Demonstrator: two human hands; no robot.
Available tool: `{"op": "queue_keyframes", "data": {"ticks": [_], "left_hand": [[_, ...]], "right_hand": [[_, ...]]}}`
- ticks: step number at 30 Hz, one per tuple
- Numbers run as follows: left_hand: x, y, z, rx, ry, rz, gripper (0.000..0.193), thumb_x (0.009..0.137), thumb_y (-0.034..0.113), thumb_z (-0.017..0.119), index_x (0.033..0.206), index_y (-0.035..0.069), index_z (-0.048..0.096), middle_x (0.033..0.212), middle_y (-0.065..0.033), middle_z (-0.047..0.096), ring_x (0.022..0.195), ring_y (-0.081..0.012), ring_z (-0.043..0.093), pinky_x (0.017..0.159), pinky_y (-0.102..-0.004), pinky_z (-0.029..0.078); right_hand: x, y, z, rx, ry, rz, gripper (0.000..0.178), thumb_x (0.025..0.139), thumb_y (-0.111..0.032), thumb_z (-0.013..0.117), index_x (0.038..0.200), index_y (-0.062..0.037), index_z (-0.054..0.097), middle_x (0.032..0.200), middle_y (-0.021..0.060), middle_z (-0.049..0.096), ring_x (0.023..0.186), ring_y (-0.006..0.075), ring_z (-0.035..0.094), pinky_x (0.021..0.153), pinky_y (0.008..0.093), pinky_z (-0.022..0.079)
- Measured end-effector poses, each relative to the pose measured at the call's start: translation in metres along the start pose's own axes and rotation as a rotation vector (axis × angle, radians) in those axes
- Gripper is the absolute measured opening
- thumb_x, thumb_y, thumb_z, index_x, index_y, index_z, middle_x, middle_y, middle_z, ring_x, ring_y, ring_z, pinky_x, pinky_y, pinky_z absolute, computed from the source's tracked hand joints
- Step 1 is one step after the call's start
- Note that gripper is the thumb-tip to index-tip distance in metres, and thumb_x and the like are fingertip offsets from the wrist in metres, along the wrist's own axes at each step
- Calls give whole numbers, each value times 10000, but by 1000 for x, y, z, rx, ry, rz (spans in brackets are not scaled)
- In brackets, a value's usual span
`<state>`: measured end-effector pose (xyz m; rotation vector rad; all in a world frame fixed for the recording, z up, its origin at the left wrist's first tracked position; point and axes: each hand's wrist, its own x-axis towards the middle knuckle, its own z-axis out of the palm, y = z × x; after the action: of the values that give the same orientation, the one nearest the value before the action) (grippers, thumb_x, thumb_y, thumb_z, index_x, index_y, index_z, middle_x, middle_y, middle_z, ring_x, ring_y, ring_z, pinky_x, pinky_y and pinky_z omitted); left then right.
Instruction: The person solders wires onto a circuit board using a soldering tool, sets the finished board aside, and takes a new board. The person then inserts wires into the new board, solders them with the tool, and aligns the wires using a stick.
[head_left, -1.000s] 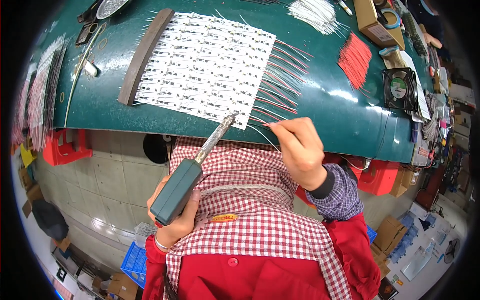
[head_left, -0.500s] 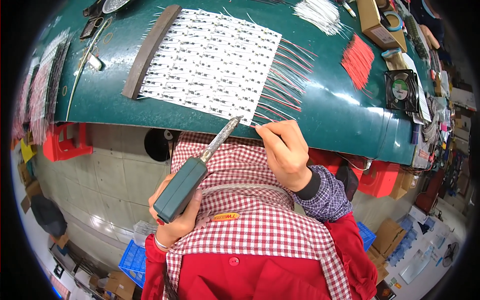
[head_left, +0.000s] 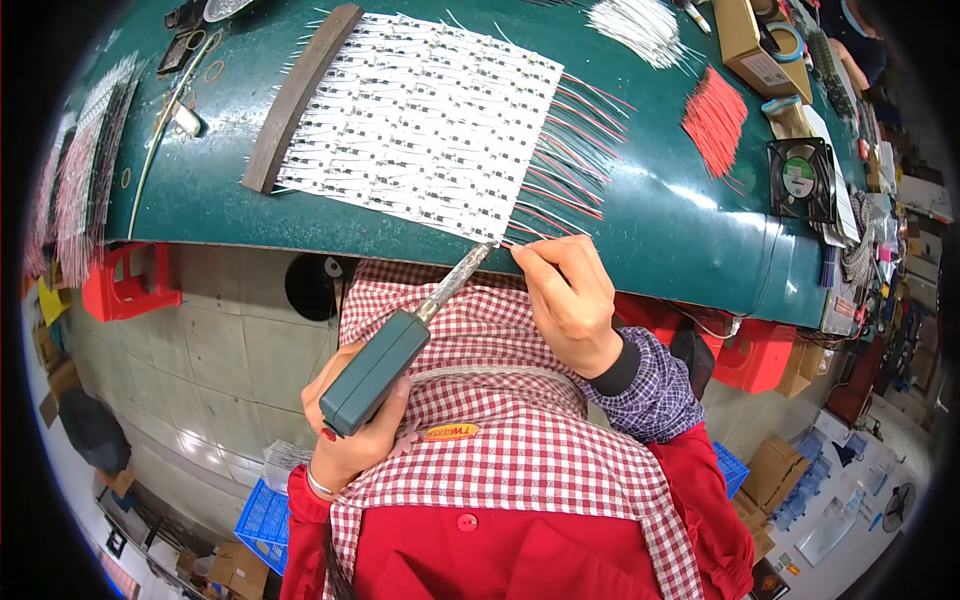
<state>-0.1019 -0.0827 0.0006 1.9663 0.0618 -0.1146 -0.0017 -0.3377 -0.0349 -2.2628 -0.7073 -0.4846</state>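
Note:
My left hand (head_left: 352, 420) is wrapped round the dark green handle of a soldering iron (head_left: 378, 370). The iron's tip meets the near right corner of a white circuit board panel (head_left: 420, 125) that carries rows of small black parts. My right hand (head_left: 572, 300) pinches a thin red wire (head_left: 509, 246) at that same corner, its end close to the tip. Whether tip and wire touch is too small to tell. Along the panel's right edge, red, white and black wires (head_left: 570, 150) stick out in rows. A dark bar (head_left: 303, 98) lies along the panel's left edge.
On the green table (head_left: 660, 225) lie a bundle of red wires (head_left: 715, 122), a bundle of white wires (head_left: 637, 30) and a small black fan (head_left: 801, 178). Wired strips (head_left: 95, 165) are piled at the far left. A cardboard box (head_left: 762, 50) stands at the back right.
The soldering iron has moved slightly right and its tip now sits at the panel's corner, nearer the pinched wire. My right hand has shifted only a little.

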Motion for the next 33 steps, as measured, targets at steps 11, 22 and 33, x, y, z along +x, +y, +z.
{"op": "queue_keyframes", "data": {"ticks": [11, 22, 33], "left_hand": [[0, 1, 2, 25, -17, -3, 210, 737, -10, 742, 936, -63, 704, 894, -186, 683, 751, -308, 678, 673, -361, 536], [19, 13, -28, -582, 345, -185, 448, 800, -54, 661, 1240, -71, 579, 1040, -167, 678, 536, -127, 540, 468, -245, 422], [141, -47, -120, -818, 158, -296, 242, 911, 106, 657, 1033, -102, 639, 931, -139, 658, 539, -75, 477, 443, -203, 349]], "right_hand": [[-1, -3, -2, -14, -14, 15, 364, 668, 155, 718, 1010, 34, 694, 896, 110, 637, 782, 270, 612, 644, 344, 502], [5, -3, -3, -13, -29, 28, 320, 685, 113, 683, 998, 44, 688, 912, 121, 630, 813, 285, 612, 663, 362, 519], [-2, 51, -115, -238, 151, 364, 174, 827, 106, 685, 948, -15, 719, 887, 129, 685, 807, 260, 664, 729, 339, 523]]}}
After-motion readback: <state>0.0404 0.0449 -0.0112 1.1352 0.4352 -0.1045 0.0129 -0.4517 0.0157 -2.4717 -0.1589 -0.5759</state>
